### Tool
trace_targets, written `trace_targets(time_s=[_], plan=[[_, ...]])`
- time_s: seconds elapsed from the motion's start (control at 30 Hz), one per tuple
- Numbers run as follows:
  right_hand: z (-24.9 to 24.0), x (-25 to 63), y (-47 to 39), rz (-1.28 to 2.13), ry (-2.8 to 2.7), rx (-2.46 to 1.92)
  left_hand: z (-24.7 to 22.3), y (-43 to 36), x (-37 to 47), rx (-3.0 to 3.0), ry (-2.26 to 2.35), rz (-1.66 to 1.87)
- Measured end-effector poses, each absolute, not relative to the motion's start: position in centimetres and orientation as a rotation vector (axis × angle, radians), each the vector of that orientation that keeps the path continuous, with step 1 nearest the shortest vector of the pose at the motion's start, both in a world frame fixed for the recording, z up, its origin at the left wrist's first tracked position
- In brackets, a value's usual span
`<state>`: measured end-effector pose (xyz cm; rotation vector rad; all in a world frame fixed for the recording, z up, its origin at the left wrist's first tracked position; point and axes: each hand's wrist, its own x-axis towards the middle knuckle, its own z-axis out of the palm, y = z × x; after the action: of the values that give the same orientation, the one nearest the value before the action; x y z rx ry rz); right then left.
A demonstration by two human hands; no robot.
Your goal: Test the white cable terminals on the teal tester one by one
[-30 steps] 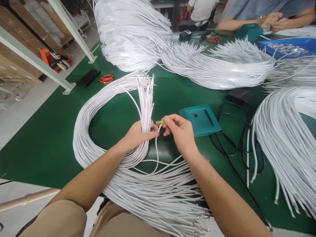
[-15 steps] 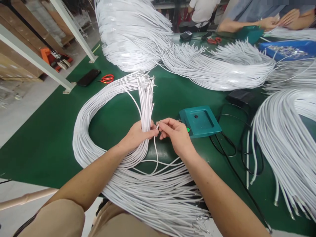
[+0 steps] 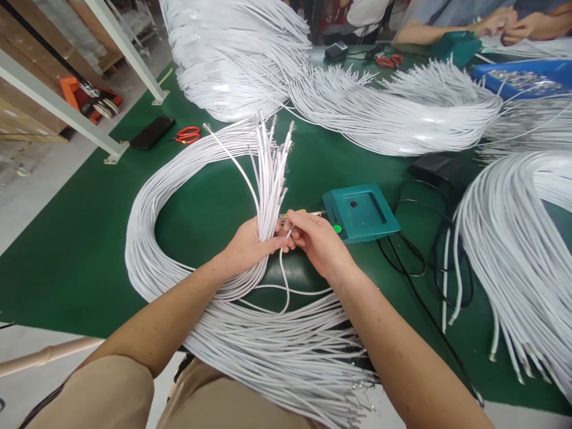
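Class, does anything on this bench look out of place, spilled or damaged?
One cable leans out to the left of the bundle in the left hand, while the others stand closer together. Nothing looks plainly spilled or damaged.

Two pale metal posts (image 3: 53,98) stand footed at the left edge of a glossy green worktop (image 3: 67,256), while brown cardboard boxes (image 3: 27,114) and an orange pallet jack (image 3: 69,94) occupy the light grey floor (image 3: 27,199) beyond that edge.
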<state>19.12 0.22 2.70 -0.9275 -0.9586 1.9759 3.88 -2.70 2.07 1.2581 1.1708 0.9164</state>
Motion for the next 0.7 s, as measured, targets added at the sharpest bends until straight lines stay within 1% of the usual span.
trace_targets(time_s=[0.17, 0.3, 0.7], plan=[[2.53, 19.21, 0.14, 2.072, -0.848, -0.826, 1.81, -2.56, 3.48, 1.205, 1.169, 0.951], [2.28, 19.37, 0.14, 2.067, -0.836, -0.838, 1.92, -2.51, 3.32, 1.193, 1.199, 0.978], [2.71, 19.28, 0.03, 1.68, -1.154, -1.108, 1.44, -2.56, 3.1, 1.164, 1.18, 1.017]])
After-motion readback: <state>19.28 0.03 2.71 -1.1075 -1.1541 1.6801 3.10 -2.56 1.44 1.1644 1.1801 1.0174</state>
